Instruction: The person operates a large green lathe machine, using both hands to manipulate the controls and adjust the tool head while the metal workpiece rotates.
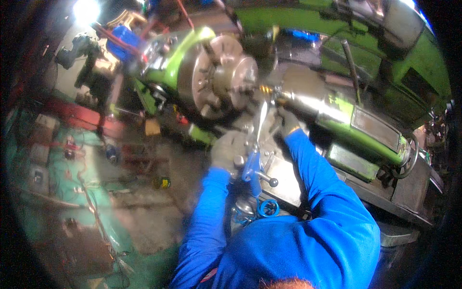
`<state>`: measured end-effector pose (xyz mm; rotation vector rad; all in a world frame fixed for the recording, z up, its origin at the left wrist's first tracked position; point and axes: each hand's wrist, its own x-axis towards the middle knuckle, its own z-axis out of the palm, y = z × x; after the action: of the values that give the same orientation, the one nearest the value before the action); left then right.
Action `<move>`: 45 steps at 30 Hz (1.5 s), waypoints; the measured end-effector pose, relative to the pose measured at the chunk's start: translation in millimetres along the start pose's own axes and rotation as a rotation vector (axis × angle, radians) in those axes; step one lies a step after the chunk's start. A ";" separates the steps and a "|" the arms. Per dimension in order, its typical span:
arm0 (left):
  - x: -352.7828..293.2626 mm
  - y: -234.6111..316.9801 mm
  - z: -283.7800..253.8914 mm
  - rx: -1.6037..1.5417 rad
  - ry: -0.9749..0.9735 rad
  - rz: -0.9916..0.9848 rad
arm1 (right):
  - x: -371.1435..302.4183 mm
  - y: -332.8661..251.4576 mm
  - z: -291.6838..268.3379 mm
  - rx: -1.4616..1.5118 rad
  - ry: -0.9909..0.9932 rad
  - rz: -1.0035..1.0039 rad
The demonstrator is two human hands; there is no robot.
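My left hand (pixel 224 148), in a grey glove, rests at the left side of the tool post (pixel 250 144) of a green lathe. Its fingers look curled, but what they hold is hidden. Farther right, my right hand (pixel 288 120), gloved as well, is beside the tool post, just below the tailstock spindle (pixel 301 102). Blur hides how its fingers lie. Between the hands a shiny metal bar (pixel 262 120) slants up from the tool post. Left of the spindle tip is the large round chuck (pixel 224 79), blurred. A blue lever (pixel 251 166) and a ball-ended handle (pixel 272 182) sit nearer me.
The tailstock body (pixel 375 126) carries a handwheel (pixel 410 156) at its right end. A blue ring-shaped handle (pixel 268 208) is close to my body. Behind the lathe stands more green machinery (pixel 409 82). A red beam (pixel 72 113) and green floor covering (pixel 96 202) lie at left.
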<state>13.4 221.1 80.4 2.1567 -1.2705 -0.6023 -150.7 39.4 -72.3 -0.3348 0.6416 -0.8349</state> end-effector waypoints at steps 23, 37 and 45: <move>9.3 -29.2 -2.8 -0.002 -0.029 0.018 | -96.9 -55.0 -10.6 -0.416 -0.095 -0.204; 29.9 -57.5 18.4 0.041 0.049 0.337 | -155.5 -54.8 54.1 -1.969 0.100 -0.306; 23.2 -52.9 28.2 -0.091 0.088 0.286 | -149.4 -83.1 29.0 -2.556 -0.336 -1.010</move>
<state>39.9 214.6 22.2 1.8616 -1.4405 -0.4318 -254.7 102.8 51.1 -3.2013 0.8603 -0.2783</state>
